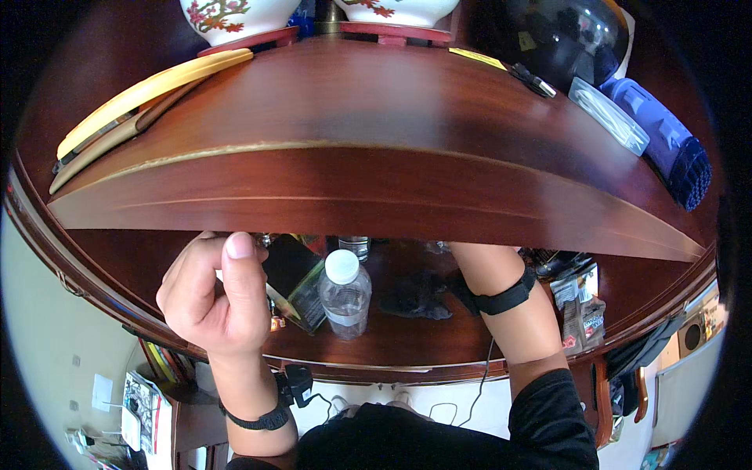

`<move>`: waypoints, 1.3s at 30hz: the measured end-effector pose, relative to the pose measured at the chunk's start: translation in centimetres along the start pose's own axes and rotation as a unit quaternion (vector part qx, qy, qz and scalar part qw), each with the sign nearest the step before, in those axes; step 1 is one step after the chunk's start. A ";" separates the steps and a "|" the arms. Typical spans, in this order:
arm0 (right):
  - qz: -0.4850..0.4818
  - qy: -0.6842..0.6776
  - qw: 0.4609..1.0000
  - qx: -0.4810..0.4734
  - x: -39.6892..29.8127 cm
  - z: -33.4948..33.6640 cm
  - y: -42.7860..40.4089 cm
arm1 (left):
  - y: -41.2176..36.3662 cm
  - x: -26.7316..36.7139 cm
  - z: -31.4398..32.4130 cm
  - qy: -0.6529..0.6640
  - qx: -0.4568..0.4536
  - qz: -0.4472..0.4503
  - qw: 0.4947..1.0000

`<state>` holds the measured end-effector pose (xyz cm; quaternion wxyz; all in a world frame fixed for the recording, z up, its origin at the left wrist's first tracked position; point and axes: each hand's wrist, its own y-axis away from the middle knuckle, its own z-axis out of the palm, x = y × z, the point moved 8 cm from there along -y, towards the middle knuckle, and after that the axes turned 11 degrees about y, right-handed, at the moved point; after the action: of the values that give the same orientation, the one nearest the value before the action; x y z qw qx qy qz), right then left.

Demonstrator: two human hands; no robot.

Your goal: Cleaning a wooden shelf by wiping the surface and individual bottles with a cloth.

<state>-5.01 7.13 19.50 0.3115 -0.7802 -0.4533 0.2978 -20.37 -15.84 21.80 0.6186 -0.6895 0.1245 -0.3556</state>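
Note:
My left hand [220, 294] is raised close to the lower edge of a dark wooden shelf [352, 176], its fingers curled and its thumb pointing up. Whether anything is in its grasp is hidden. My right forearm [517, 317] reaches under the shelf, and the right hand itself is out of sight behind the front board. Between the arms, a clear plastic bottle [346, 305] with a white cap stands upright on the lower wooden surface [399, 346]. A dark box [294, 282] lies left of it, beside my left hand. Some crumpled black material [420, 296] lies to its right.
On the shelf are floral white pots [241, 20], yellow and brown flat items [153, 100], a USB cable [531, 80], a clear case [608, 114], a blue object [652, 117] and a glossy black rounded object [564, 41]. Packets [581, 320] lie right of my right forearm.

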 end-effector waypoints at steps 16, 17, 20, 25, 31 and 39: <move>0.020 0.014 0.999 0.040 0.5 5.5 -1.0 | 0.0 -0.4 -1.3 -0.014 0.008 0.015 1.000; 0.022 0.017 0.999 0.043 0.6 5.6 -1.0 | 0.0 -0.5 -1.4 -0.010 0.011 0.011 1.000; 0.026 0.018 0.998 0.045 0.7 6.0 -1.1 | 0.1 -1.0 -1.6 -0.017 0.001 -0.016 1.000; 0.028 0.018 0.998 0.050 1.1 6.7 -1.3 | 0.1 -1.2 -1.7 -0.028 -0.003 -0.015 1.000; 0.028 0.023 0.997 0.062 1.4 7.3 -1.6 | 0.4 -1.5 -1.6 -0.019 0.000 -0.023 1.000; 0.030 0.049 0.996 0.071 0.6 8.0 -0.5 | 0.5 -1.3 -0.9 0.006 0.014 -0.021 1.000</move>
<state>-10.98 9.63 14.80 0.3791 -0.7830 -0.3919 0.2994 -21.71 -15.84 20.87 0.6200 -0.6811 0.1083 -0.3741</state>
